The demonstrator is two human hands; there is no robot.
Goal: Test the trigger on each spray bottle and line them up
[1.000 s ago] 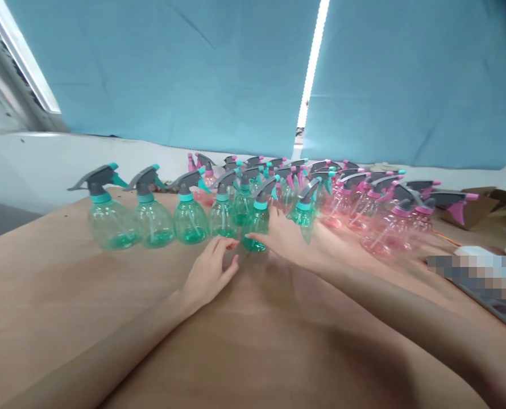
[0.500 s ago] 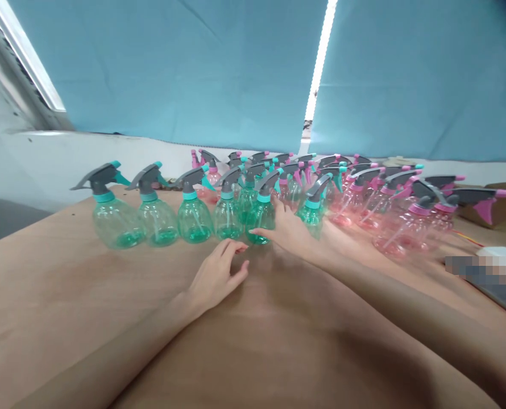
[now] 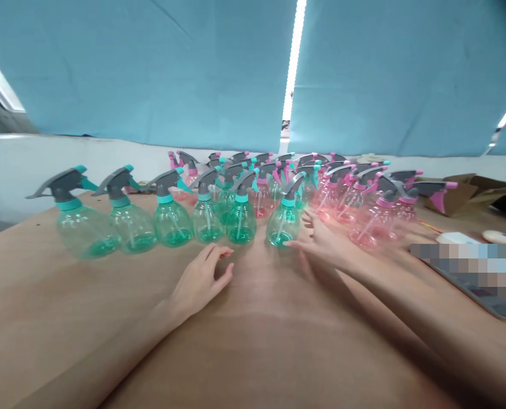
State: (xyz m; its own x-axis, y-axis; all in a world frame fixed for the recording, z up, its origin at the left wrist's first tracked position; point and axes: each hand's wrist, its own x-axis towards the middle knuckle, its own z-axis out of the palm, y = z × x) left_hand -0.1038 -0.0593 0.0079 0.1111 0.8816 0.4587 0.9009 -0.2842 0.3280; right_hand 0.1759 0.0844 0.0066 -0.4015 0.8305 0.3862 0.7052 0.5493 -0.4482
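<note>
In the head view, the green bottle (image 3: 282,224) stands upright on the table (image 3: 253,341), at the right end of a front row of green bottles (image 3: 171,224) that runs out towards the table's left edge. The right hand (image 3: 327,241) is open beside it, fingers spread on its right, thumb at its lower front; blur makes it hard to say whether the thumb touches. The left hand (image 3: 199,278) is loosely curled around nothing, in front of the row.

The bottle should be light, its thin, clear wall smooth and perhaps slippery, giving a little if squeezed. The collar or the round belly looks the best hold; the trigger would likely flex.

More bottles crowd behind, towards the table's far edge. Pink bottles (image 3: 378,218) stand close past the right hand, hemming it on that side. Farther over, towards the right, are a white block (image 3: 457,238) and a brown box (image 3: 461,196).
</note>
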